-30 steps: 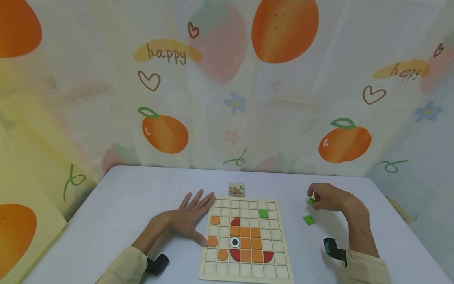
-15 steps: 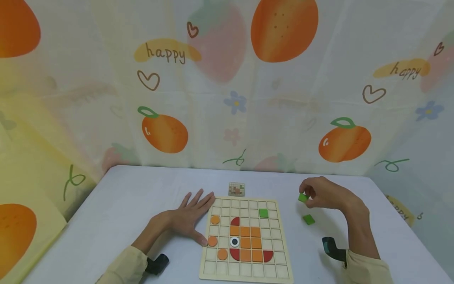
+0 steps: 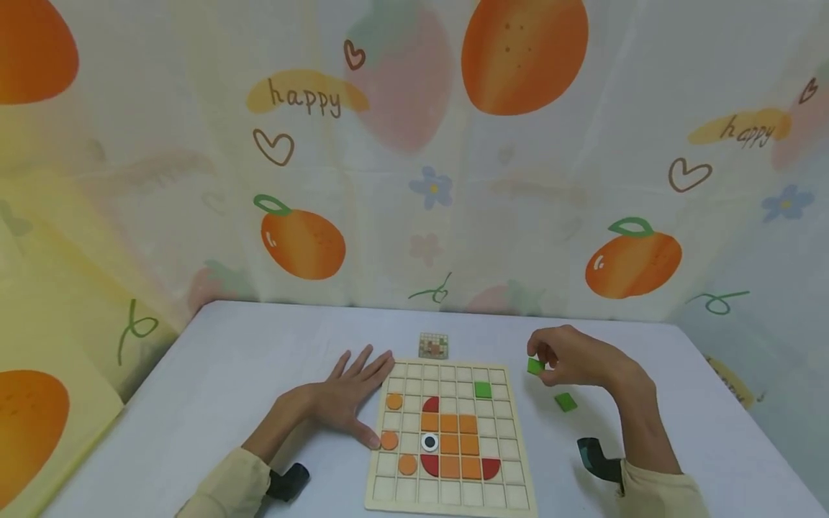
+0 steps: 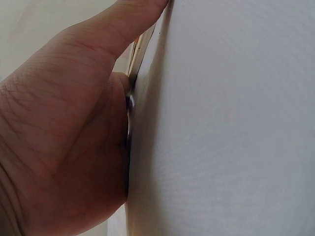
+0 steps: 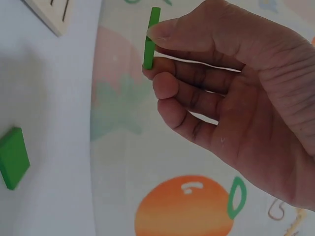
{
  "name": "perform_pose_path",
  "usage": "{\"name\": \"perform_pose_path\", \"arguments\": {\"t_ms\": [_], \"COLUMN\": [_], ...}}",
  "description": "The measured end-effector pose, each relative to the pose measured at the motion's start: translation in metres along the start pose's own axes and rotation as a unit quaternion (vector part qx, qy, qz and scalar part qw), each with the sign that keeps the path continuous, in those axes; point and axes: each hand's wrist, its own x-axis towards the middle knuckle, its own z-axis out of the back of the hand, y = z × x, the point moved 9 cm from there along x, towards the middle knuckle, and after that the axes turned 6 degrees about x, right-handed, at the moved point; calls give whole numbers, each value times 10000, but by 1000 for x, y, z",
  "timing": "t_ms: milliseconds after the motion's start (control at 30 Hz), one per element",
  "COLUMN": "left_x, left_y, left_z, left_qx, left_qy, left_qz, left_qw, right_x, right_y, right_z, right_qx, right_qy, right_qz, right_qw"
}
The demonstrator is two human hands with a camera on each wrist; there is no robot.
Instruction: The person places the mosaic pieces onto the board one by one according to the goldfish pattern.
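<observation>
My right hand (image 3: 573, 357) pinches a green square tile (image 5: 149, 51) between thumb and fingers, above the table to the right of the board. Below it on the tabletop lies another green tile (image 3: 565, 401). The wooden grid board (image 3: 451, 496) carries orange squares (image 3: 458, 444), red quarter-round pieces (image 3: 429, 464), round orange pieces (image 3: 388, 440), a white disc with a black centre (image 3: 429, 442) and one green square (image 3: 482, 389) near its upper right. Fingers spread, my left hand (image 3: 343, 403) rests at the board's left edge, its thumb touching the frame.
A small card (image 3: 433, 345) with a grid picture lies just behind the board. The white table (image 3: 259, 345) ends at a patterned cloth backdrop (image 3: 388, 216) with oranges on it. Wrist cameras (image 3: 599, 460) are strapped to both forearms.
My right hand has lifted the green tile off the table and carried it left toward the board. The left hand stays at the board's edge.
</observation>
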Motion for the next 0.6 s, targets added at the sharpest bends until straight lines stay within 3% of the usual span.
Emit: {"name": "perform_pose_path", "arguments": {"t_ms": [333, 600], "left_x": [1, 1], "left_y": [2, 1], "left_z": [-2, 0], "left_qx": [4, 53], "left_qy": [-27, -83], "left_qz": [36, -32], "left_qw": [10000, 9999], "right_x": [22, 33], "right_y": [28, 37], "right_z": [-38, -59], "right_qx": [-82, -277], "right_qy": [572, 801], "right_qz": [500, 347], "right_qw": [9971, 9958]}}
